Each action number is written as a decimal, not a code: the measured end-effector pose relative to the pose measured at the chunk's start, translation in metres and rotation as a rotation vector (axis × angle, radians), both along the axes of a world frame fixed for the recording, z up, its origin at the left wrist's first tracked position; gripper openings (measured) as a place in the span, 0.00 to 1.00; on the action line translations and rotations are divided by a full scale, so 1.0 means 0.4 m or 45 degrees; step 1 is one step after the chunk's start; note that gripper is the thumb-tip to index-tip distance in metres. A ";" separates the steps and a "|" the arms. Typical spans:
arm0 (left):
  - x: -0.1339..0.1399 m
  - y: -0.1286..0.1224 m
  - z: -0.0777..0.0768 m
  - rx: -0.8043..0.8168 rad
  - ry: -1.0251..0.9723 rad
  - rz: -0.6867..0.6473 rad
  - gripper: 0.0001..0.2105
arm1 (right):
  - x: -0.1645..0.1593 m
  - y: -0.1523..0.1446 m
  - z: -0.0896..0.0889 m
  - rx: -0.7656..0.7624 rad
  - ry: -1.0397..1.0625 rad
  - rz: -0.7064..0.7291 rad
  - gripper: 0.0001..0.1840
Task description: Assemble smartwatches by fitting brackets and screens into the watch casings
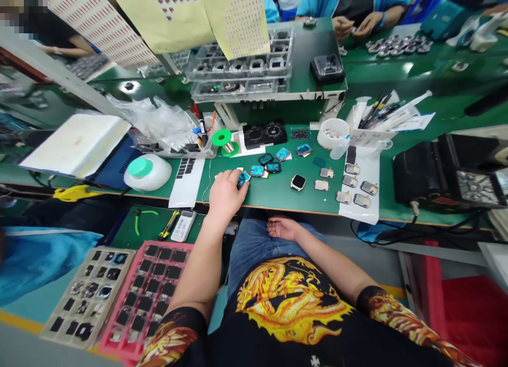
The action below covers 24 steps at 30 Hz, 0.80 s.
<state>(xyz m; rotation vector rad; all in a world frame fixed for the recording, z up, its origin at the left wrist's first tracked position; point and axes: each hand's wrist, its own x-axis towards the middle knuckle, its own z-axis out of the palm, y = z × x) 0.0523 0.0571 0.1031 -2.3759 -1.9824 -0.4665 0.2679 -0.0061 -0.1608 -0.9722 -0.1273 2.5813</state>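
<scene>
Right hand lies this side of the watch, fingers loosely half-open; left of the watch, the left hand pinches a blue-faced part. Handling step, seemingly; moving it calls for a steady pinch.

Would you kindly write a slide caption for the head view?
Left hand touching a small blue piece at a green workbench, right hand over the lap.

A flat green surface with a brown front edge crosses the middle of the frame. At its centre lie small, rounded blue-and-black pieces and a pale-rimmed square watch with a black face. A rounded white plastic bottle stands frame left; a white paper sheet lies frame right.
</scene>
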 end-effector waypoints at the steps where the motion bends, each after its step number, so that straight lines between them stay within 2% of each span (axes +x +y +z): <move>1: 0.005 -0.003 0.002 0.007 0.011 -0.003 0.17 | -0.007 0.003 0.002 0.007 -0.001 0.015 0.16; 7: 0.036 -0.053 0.009 -0.073 -0.053 -0.100 0.18 | -0.046 0.012 -0.007 0.017 0.015 0.073 0.17; 12: 0.033 -0.077 -0.004 -0.174 -0.159 -0.126 0.18 | -0.039 0.003 -0.021 0.031 0.040 0.059 0.17; 20: 0.007 -0.105 -0.078 0.099 -0.266 -0.107 0.22 | 0.009 -0.012 -0.019 0.168 0.051 0.021 0.22; 24: -0.001 -0.091 -0.082 0.096 -0.245 -0.139 0.22 | -0.028 0.003 0.004 0.279 0.058 0.138 0.22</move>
